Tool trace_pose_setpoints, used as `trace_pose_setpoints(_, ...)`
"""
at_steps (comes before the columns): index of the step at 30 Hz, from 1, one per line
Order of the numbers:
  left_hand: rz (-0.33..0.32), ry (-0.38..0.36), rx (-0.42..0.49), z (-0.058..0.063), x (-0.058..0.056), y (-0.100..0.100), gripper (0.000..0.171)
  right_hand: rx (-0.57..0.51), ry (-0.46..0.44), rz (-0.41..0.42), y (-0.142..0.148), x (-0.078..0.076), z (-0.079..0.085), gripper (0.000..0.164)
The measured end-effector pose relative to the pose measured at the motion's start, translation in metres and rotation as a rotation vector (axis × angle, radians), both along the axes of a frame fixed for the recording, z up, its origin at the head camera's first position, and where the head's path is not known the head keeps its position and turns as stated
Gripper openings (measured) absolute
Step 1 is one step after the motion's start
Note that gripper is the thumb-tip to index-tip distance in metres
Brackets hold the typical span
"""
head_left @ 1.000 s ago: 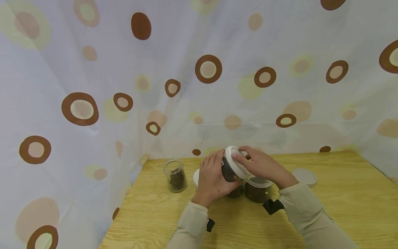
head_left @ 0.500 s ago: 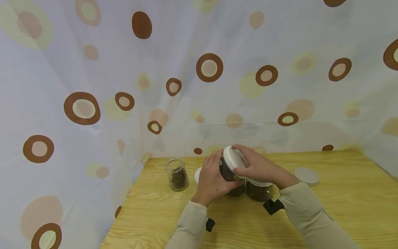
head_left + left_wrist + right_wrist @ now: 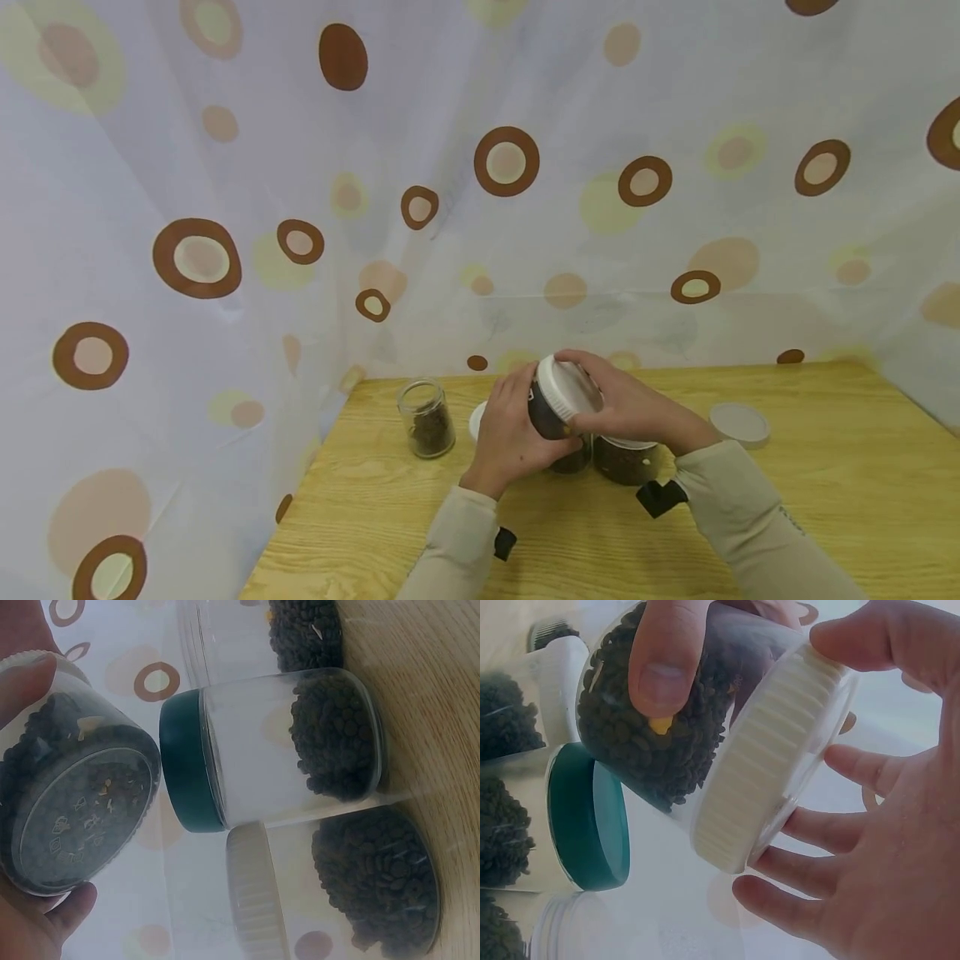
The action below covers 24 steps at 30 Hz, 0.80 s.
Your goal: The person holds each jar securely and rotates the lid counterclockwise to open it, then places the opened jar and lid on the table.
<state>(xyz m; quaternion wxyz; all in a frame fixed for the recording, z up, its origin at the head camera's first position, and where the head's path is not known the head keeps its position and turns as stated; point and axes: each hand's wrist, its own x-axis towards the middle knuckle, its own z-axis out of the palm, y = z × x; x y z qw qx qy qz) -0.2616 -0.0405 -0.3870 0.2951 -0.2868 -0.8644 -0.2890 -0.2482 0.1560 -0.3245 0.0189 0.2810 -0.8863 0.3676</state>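
Observation:
In the head view my left hand grips a clear jar of dark pellets, held tilted above the table. The jar's body shows a yellow bit under the thumb in the right wrist view. A white ribbed lid sits on its mouth. My right hand holds this lid by its rim, with thumb and fingers spread around it. Beneath and behind stands a jar with a green lid, beside a jar with a whitish ribbed lid. An uncovered jar stands below my right hand.
At the left of the wooden table stands an uncovered glass jar, partly filled with dark pellets. A loose white lid lies at the right. A spotted curtain hangs behind the table.
My right fingers have shifted around the lid, and the thumb has come down from its top to the lower rim. The left hand keeps its grip on the tilted jar.

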Motion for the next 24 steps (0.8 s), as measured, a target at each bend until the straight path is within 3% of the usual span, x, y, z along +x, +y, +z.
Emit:
trace_pose_setpoints(9, 0.004, 0.016, 0.005, 0.0002, 0.0002, 0.0001, 0.1, -0.019, 0.071, 0.032, 0.0041, 0.0054, 0.0015, 0.071)
trace_pose_setpoints(18, 0.121, 0.097, -0.047, 0.0011, 0.0, -0.0028, 0.104, -0.001, 0.022, -0.088, 0.002, 0.007, 0.0054, 0.063)
trace_pose_setpoints(24, 0.134, 0.117, -0.055, 0.0017, 0.0019, -0.0024, 0.102, 0.027, -0.016, -0.152, -0.002, 0.0085, 0.0095, 0.065)
